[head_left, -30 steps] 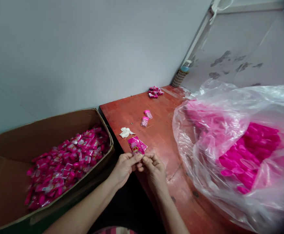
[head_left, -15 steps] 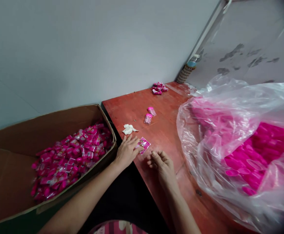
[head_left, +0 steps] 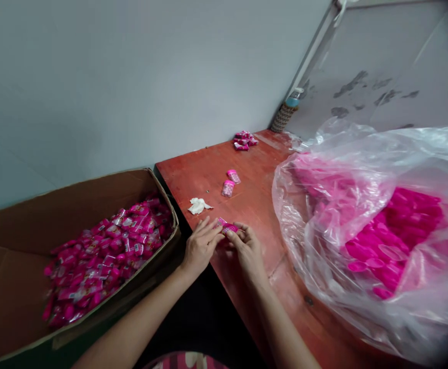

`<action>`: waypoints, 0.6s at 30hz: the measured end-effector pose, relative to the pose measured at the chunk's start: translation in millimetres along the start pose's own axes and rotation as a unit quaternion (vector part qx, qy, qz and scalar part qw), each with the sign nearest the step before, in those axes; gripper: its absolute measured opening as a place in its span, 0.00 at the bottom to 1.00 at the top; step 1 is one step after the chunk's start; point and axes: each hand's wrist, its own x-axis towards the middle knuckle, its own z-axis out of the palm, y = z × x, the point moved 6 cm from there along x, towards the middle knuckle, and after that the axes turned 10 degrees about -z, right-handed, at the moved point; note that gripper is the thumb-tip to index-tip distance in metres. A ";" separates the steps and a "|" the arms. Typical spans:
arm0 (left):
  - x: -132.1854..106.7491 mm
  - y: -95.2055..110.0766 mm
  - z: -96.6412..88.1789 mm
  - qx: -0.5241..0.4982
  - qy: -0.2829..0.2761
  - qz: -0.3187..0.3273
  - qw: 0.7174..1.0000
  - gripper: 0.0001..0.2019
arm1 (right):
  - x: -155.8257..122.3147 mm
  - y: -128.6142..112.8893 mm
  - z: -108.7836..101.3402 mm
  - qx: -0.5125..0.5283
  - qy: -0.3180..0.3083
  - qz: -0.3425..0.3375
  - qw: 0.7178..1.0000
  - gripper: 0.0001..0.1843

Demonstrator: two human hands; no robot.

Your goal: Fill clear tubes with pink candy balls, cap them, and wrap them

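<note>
Both my hands meet over a small pink packet (head_left: pixel 226 227) lying on the red wooden table (head_left: pixel 255 205). My left hand (head_left: pixel 201 245) rests with fingers stretched flat, its fingertips on the packet's left edge. My right hand (head_left: pixel 247 247) has its fingers curled, pinching the packet's right side. Most of the packet is covered by my fingers.
A cardboard box (head_left: pixel 24 215) at left holds several pink packets (head_left: pixel 108 251). A big clear plastic bag (head_left: pixel 378 230) of pink pieces fills the right. On the table lie a white crumpled scrap (head_left: pixel 198 206), two small pink containers (head_left: pixel 230 183), a far packet pile (head_left: pixel 244 140) and a bottle (head_left: pixel 284 114).
My hands held the packet together in the air, then my left hand pressed it onto the table while the right drew off. Now the right hand has come back onto it.
</note>
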 end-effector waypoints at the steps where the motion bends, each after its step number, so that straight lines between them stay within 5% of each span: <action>1: -2.3 1.7 -0.5 -0.034 -0.010 -0.026 0.999 0.15 | 1.5 -0.9 1.4 0.009 -0.007 0.008 1.000 0.19; 4: -6.3 -4.6 0.9 -0.148 -0.070 -0.166 0.972 0.18 | 3.7 -8.3 3.3 0.005 -0.044 0.028 0.999 0.19; 8: -11.9 -18.5 10.9 -0.261 -0.188 -0.319 0.892 0.18 | 8.3 -15.8 12.5 -0.047 -0.195 0.062 0.978 0.19; 10: -11.1 -23.9 9.7 -0.289 -0.172 -0.341 0.878 0.15 | 21.0 -17.1 16.5 -0.115 -0.251 0.059 0.959 0.18; 12: -9.8 -28.7 7.9 -0.304 -0.135 -0.356 0.873 0.13 | 47.7 -22.0 16.6 -0.249 -0.231 0.008 0.940 0.16; 15: -8.4 -32.8 6.9 -0.319 -0.090 -0.371 0.867 0.11 | 97.5 -38.5 18.6 -0.520 -0.100 -0.088 0.844 0.20; 18: -6.9 -36.3 5.8 -0.348 -0.062 -0.383 0.853 0.11 | 134.3 -39.2 31.6 -0.677 -0.062 -0.056 0.732 0.28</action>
